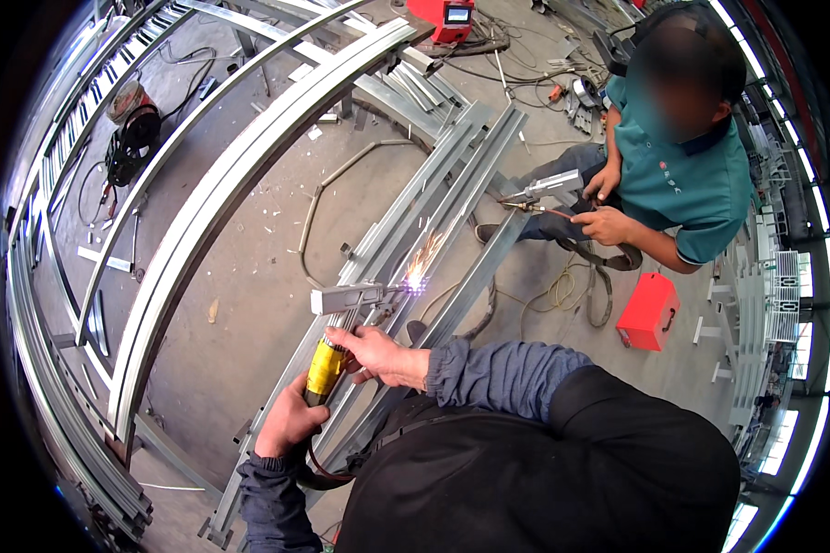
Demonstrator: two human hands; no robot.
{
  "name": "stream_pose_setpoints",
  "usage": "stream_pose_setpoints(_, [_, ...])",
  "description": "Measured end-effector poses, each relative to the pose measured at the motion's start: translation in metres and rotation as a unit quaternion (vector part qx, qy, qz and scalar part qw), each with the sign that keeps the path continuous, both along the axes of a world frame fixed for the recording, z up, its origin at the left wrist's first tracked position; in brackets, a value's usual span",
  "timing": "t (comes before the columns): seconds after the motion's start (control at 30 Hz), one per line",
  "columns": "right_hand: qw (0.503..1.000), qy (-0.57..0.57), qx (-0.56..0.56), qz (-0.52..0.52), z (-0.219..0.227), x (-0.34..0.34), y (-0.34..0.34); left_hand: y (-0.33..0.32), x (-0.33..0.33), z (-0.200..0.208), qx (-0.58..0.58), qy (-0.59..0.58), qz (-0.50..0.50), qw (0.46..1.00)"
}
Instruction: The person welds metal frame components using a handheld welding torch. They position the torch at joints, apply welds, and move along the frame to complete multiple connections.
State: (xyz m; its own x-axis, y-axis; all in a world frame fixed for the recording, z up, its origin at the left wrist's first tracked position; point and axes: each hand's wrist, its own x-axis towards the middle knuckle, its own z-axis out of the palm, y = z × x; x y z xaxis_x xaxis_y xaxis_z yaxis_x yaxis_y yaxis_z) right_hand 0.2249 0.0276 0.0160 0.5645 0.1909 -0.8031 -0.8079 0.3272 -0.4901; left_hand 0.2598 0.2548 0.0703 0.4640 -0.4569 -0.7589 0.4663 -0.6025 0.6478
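My left hand (290,419) is closed round the dark lower end of a hand-held welding gun (325,369) with a yellow grip. Higher up, by the gun's silver head (346,298), my right hand (378,355) grips it with the thumb laid along the top. A white-purple glare with orange sparks (416,278) burns at the tip, on long parallel metal rails (466,207). The glare hides the exact contact spot. A dark cable (318,475) hangs below my left hand.
Across the rails a co-worker in a green shirt (682,184) holds a similar silver tool (549,184) in both hands. A red box (648,311) stands on the floor at right, among looping cables (599,286). Curved metal beams (240,189) arch along the left.
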Motion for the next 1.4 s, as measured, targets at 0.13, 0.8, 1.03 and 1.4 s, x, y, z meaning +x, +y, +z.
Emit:
stream_pose_setpoints(0.13, [1.0, -0.004, -0.003, -0.002, 0.004, -0.001, 0.001, 0.003, -0.002, -0.002, 0.004, -0.007, -0.008, 1.0])
stream_pose_setpoints(0.8, [1.0, -0.015, 0.006, 0.003, 0.005, -0.011, 0.012, 0.019, -0.015, -0.006, 0.006, -0.032, -0.014, 0.999])
stream_pose_setpoints(1.03, [0.992, -0.116, 0.043, -0.008, 0.029, -0.025, 0.002, 0.025, -0.047, 0.018, -0.148, 0.015, 0.073, 0.986])
stream_pose_setpoints(1.4, [0.958, -0.28, 0.042, -0.043, 0.038, -0.021, -0.09, -0.086, -0.092, 0.013, -0.273, 0.04, 0.232, 0.933])
